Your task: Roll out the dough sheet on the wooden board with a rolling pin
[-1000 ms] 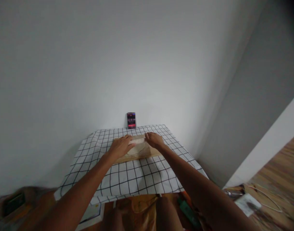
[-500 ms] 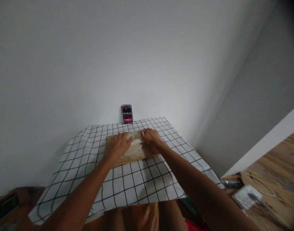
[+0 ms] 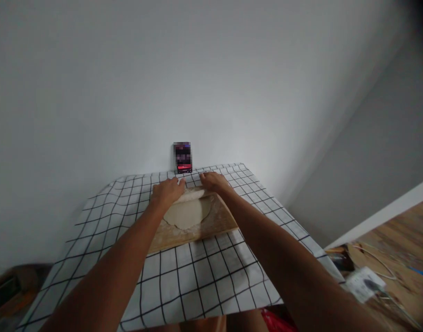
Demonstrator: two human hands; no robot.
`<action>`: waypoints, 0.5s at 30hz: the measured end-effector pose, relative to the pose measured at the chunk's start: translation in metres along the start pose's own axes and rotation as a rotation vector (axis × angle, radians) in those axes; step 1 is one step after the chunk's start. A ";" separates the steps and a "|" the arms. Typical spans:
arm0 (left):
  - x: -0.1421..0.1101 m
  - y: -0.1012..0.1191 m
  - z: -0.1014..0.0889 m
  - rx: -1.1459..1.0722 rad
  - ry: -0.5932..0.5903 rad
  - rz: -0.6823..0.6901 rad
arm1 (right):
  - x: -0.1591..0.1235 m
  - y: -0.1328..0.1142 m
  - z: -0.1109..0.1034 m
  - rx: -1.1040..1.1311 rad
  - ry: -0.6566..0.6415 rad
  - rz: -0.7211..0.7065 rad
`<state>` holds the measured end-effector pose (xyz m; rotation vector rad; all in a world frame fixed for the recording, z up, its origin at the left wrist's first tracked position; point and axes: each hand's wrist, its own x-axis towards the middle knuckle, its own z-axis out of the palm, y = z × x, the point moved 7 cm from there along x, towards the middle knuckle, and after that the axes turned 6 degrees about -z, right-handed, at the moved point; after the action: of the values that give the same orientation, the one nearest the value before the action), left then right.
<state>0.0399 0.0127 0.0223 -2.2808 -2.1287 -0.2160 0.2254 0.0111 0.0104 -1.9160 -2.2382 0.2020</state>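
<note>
A flat sheet of pale dough [image 3: 187,215] with an uneven edge lies on a floured wooden board [image 3: 197,232]. Across the far part of the dough runs a whitish rolling pin [image 3: 193,195], dusted with flour. My left hand [image 3: 168,189] is closed over the pin's left end, its thumb toward the middle. At the other end my right hand [image 3: 214,181] grips the pin with curled fingers. Both hands cover the pin's ends, so only its middle shows.
A phone [image 3: 183,158] with a blurred screen leans on the wall behind the checked tablecloth [image 3: 183,276]. Low on the right are a white power strip [image 3: 365,283] and a cable. A brown object [image 3: 19,288] stands low at left.
Both hands and the rolling pin have moved away from me toward the board's far edge. More of the dough sheet is uncovered. The fingers look more curled, and the view has shifted slightly.
</note>
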 end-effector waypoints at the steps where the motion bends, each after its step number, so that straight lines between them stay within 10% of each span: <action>1: 0.001 0.000 0.000 0.000 -0.002 -0.001 | 0.002 0.001 0.000 0.004 0.002 0.005; 15: -0.014 0.002 -0.001 0.008 -0.006 0.011 | -0.017 0.003 0.003 0.022 -0.018 0.073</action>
<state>0.0405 -0.0011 0.0223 -2.2908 -2.1154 -0.2004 0.2304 -0.0051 0.0056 -1.9935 -2.1703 0.2543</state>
